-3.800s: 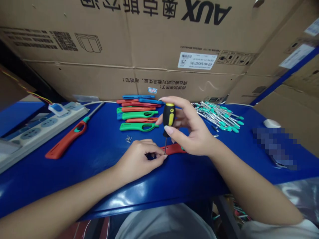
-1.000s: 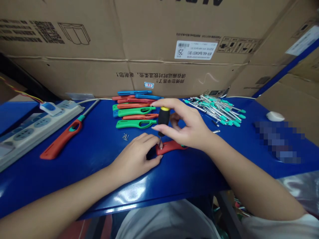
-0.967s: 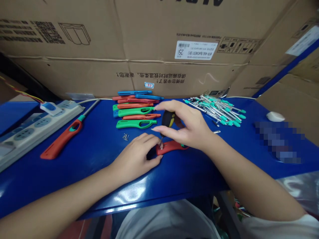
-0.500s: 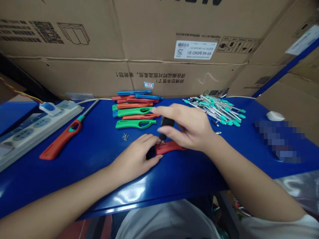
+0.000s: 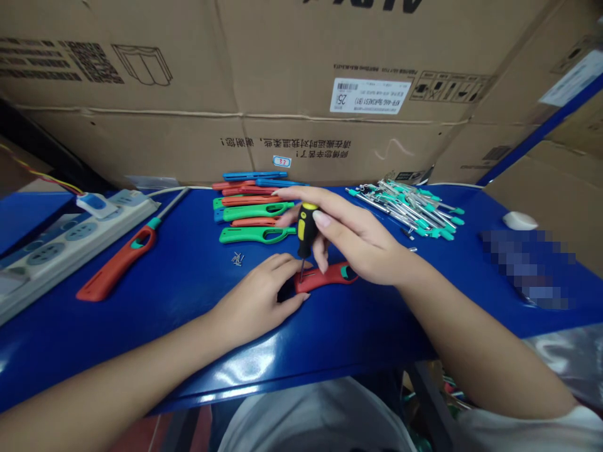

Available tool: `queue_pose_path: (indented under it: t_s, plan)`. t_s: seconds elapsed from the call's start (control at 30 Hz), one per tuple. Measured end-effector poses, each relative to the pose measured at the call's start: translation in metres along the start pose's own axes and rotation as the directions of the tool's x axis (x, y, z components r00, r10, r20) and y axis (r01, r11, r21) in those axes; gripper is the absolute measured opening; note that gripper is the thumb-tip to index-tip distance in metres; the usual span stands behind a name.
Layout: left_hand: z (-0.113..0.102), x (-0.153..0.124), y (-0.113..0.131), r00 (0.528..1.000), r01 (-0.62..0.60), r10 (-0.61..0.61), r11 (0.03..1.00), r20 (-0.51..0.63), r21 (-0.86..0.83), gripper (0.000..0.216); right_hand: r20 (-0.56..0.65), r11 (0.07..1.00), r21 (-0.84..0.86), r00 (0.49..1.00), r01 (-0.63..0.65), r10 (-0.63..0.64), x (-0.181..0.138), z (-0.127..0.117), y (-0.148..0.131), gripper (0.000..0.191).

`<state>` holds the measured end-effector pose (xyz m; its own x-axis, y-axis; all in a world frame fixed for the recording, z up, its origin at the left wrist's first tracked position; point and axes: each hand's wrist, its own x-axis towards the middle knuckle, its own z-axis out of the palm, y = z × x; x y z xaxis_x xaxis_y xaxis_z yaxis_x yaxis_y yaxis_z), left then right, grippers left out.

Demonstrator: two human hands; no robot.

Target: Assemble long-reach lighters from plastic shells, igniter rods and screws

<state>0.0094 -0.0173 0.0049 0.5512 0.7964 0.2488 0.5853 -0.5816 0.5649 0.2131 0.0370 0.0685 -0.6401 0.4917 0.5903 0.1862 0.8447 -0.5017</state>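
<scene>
A red lighter handle (image 5: 330, 275) lies flat on the blue table before me. My left hand (image 5: 264, 292) grips its left end between thumb and fingers. A black and yellow screwdriver (image 5: 307, 232) stands nearly upright, its tip on the handle's left part. My right hand (image 5: 362, 242) holds the screwdriver's grip, thumb on the near side and index finger stretched over the top. Small screws (image 5: 237, 258) lie in a loose heap beyond my left hand. Behind them are stacked green, red and blue lighter handles (image 5: 257, 235).
Metal lighter tubes with teal ends (image 5: 414, 210) are piled at the back right. A red lighter with its tube (image 5: 115, 267) lies on the left beside a white power strip (image 5: 61, 245). Cardboard (image 5: 282, 75) walls the back. A white object (image 5: 520, 220) sits far right.
My right hand has loosened and shifted its fingers around the screwdriver, showing the yellow part of its grip. The screwdriver stands more upright. My left hand stays on the lighter handle.
</scene>
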Motion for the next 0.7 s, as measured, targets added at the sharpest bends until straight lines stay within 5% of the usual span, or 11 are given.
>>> queue_pose_path:
  t_s: [0.1,0.27,0.47,0.6,0.7]
  plan:
    - [0.0002,-0.0001,0.0015,0.999,-0.034,0.035,0.999,0.009,-0.036,0.038,-0.03,1.0,-0.011,0.999,0.024,-0.024,-0.0001,0.0,0.0036,0.035]
    - [0.0006,0.0002,0.0008,0.999,-0.033,0.034,0.999,0.023,-0.032,0.034,-0.145,0.921,-0.342,0.958,0.187,-0.248,-0.0055,-0.0019,0.0085,0.035]
    - [-0.0002,0.0002,0.0004,0.999,-0.037,0.038,0.999,0.023,-0.025,0.029,-0.015,0.998,-0.029,0.998,0.055,-0.056,-0.0043,0.0022,0.001,0.042]
    - [-0.0001,0.0005,0.0005,0.999,-0.037,0.039,0.999,0.035,-0.035,0.032,-0.166,0.966,-0.231,0.974,0.116,-0.156,-0.0036,0.0038,0.0059,0.034]
    - [-0.0002,0.001,0.0012,0.999,-0.037,0.038,0.999,0.03,-0.031,0.033,-0.125,0.966,-0.22,0.978,0.136,-0.167,-0.0036,0.0022,0.0057,0.037]
